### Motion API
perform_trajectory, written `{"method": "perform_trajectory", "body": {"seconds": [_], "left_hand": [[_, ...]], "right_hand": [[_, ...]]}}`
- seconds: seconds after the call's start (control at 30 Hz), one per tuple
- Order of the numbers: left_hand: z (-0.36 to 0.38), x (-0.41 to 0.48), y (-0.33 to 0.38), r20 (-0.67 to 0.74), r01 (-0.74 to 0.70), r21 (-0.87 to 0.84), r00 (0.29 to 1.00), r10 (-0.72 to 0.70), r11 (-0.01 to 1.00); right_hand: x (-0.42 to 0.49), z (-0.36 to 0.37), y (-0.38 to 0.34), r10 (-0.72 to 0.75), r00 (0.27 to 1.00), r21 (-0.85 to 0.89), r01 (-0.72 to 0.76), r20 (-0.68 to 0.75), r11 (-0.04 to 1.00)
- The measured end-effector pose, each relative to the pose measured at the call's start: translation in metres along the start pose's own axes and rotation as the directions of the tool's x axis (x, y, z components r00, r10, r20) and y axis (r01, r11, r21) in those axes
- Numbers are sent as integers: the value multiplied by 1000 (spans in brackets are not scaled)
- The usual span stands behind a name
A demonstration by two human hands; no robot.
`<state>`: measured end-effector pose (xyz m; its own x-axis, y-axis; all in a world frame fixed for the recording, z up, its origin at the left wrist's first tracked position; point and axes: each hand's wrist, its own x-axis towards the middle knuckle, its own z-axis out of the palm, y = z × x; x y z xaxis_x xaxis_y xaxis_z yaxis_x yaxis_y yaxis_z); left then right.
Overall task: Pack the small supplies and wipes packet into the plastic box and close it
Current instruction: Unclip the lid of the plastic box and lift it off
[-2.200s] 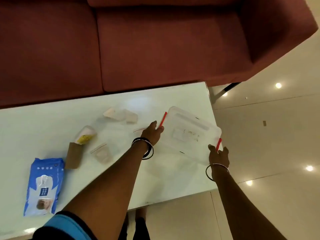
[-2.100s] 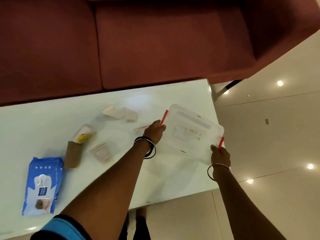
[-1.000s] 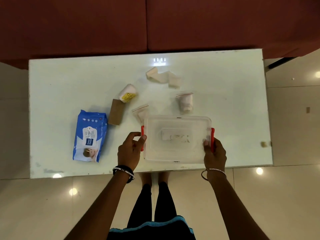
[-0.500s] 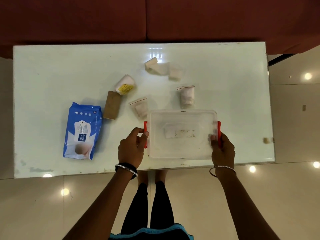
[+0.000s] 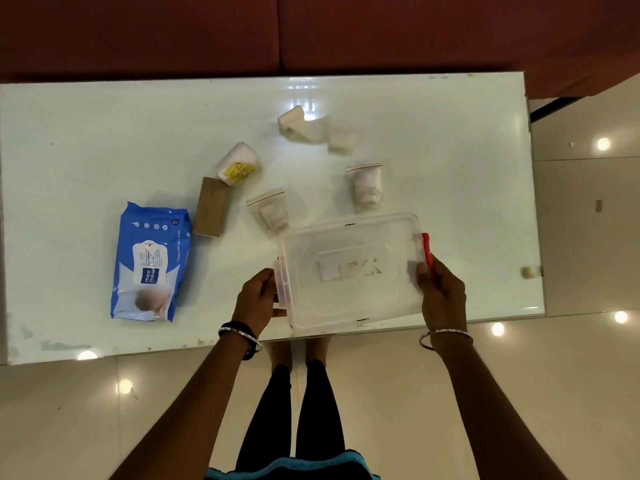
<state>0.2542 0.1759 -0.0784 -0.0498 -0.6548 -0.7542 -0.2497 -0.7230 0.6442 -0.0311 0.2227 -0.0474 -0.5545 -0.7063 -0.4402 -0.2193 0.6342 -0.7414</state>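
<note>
A clear plastic box [image 5: 349, 244] with red side latches sits at the table's near edge, lid on. My left hand [image 5: 258, 299] grips its left latch side and my right hand [image 5: 441, 294] grips the right red latch [image 5: 426, 252]. A blue wipes packet [image 5: 150, 261] lies flat at the left. Small supplies lie beyond the box: a brown card box [image 5: 212, 206], a white roll with a yellow label [image 5: 238, 164], two zip bags [image 5: 272, 211] [image 5: 366, 187], and white gauze pieces [image 5: 313, 129].
The white table [image 5: 450, 133] runs the width of the view, its near edge just under the box. A dark red sofa [image 5: 311, 29] stands behind it. My legs [image 5: 298, 410] and the glossy floor are below. A small object [image 5: 528, 271] lies at the table's right edge.
The view swung from a slant to straight above the table. The box came from the far right corner to the near edge in front of me, and now sits slightly rotated.
</note>
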Motion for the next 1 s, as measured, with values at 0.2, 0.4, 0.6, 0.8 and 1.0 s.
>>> {"method": "perform_trajectory", "body": {"seconds": [0.2, 0.4, 0.6, 0.8, 1.0], "left_hand": [[2, 4, -1, -32, -52, 109, 998, 55, 993], [8, 10, 6, -93, -112, 173, 987, 130, 979], [3, 28, 14, 2, -130, 210, 991, 132, 969], [1, 28, 12, 29, -125, 128, 992, 122, 984], [-3, 32, 12, 124, -99, 94, 989, 87, 991]], "right_hand": [[10, -6, 9, 50, 999, 15, -50, -8, 999], [24, -1, 39, 259, 957, -5, -261, -134, 965], [20, 2, 61, 518, 850, 105, -508, -95, 855], [5, 3, -11, -39, 866, -233, -90, -498, 968], [-45, 66, -93, -593, 805, -437, 534, 3, 723]]}}
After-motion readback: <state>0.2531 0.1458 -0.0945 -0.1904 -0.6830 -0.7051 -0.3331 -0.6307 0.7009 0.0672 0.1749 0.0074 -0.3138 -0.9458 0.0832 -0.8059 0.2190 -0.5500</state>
